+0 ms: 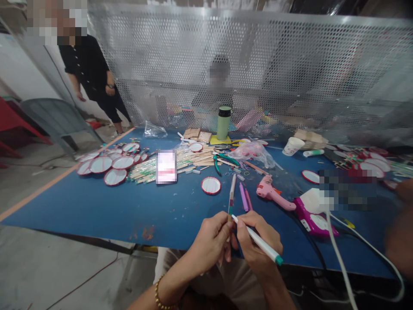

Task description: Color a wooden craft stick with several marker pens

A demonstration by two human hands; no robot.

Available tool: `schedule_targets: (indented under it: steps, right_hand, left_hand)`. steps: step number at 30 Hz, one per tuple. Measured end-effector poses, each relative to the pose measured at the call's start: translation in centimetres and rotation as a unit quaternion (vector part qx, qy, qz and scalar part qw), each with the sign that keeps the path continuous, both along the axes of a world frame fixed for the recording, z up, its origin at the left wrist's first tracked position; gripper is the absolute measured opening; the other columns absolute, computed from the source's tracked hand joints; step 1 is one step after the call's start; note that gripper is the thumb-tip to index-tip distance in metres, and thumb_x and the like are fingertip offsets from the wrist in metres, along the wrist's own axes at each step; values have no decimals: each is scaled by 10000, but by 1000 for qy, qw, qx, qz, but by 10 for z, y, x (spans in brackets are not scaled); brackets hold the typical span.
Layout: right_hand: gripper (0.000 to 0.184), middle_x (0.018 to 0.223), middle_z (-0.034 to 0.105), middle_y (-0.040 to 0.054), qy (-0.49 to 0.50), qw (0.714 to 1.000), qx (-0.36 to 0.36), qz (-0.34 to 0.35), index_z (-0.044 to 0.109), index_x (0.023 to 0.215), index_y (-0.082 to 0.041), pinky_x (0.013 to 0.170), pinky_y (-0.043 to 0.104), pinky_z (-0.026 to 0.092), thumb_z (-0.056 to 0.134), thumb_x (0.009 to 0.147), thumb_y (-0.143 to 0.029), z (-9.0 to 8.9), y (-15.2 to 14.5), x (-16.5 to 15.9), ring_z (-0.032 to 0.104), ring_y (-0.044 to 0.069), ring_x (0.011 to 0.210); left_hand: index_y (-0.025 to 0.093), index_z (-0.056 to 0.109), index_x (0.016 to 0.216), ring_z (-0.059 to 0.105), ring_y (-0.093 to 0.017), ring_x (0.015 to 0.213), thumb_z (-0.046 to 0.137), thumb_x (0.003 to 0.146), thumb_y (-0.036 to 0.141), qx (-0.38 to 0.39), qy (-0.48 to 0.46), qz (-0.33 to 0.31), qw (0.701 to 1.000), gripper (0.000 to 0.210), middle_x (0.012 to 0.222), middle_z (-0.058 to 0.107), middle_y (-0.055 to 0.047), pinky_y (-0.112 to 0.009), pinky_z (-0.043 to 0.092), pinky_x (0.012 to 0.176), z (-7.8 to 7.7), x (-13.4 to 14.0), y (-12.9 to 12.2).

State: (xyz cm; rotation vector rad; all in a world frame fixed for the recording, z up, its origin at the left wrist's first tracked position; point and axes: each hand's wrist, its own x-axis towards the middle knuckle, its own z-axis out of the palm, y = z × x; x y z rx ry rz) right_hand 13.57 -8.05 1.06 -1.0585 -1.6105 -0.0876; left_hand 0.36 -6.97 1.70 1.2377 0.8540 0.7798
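My left hand (211,239) is closed around the lower end of a flat wooden stick (231,196), which stands up from the fingers and carries white, dark red and green bands. My right hand (258,237) grips a white marker pen (263,246) with a green end, its tip at the green band on the stick. Just beyond the hands lie purple markers (244,198). A round white disc with a red rim (211,185) rests on the blue table to the left of the stick.
A pink glue gun (274,193) and a magenta-and-white power strip (314,215) with cables lie right. Behind are teal pliers (217,165), a phone (166,167), stick piles (145,170), a green tumbler (223,123) and a paper cup (293,146). A person (87,64) stands far left.
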Motion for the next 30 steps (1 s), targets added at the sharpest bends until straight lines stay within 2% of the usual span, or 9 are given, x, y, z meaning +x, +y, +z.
schedule_targets:
  steps: [11, 30]
  right_hand:
    - [128, 665, 687, -3, 12, 1000, -11, 5, 625, 804, -189, 542, 211, 503, 575, 880, -98, -4, 0, 2, 650, 113, 553]
    - [166, 632, 685, -9, 7, 1000, 2, 7, 613, 751, -197, 521, 205, 507, 567, 874, -95, 3, 0, -1, 637, 107, 517]
  left_hand:
    - [224, 432, 789, 426, -61, 301, 459, 923, 594, -1, 2, -1, 1000, 395, 498, 529, 83, -154, 286, 296, -3, 0, 1]
    - [223, 444, 786, 435, -70, 299, 466, 921, 597, 2, 4, 1, 1000, 399, 492, 538, 76, -169, 299, 308, -2, 0, 0]
